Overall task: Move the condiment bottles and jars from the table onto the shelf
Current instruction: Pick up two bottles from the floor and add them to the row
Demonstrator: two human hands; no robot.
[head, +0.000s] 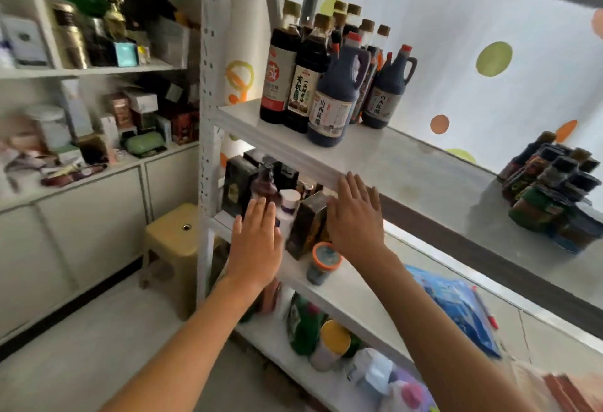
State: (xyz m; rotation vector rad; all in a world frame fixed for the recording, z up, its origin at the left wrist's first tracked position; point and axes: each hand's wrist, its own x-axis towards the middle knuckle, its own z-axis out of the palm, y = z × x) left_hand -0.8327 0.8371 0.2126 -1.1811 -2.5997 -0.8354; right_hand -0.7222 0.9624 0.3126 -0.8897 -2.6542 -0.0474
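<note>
In front of the lower shelf board (342,290), your left hand (256,248) and right hand (355,222) hang flat with fingers straight, gripping nothing. The condiment bottles (329,85) stand crowded at the left end of the upper shelf board (408,163); a cluster of jars (551,196) sits well apart at its right end. Beside your right hand, a dark carton (308,225) stands tilted and an orange-lidded jar (323,263) sits close to the board's front edge. A careless sweep could knock either off. The table is not in view.

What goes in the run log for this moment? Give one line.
left hand open, empty | right hand open, empty | both before middle shelf | dark bottles stand on upper shelf
</note>
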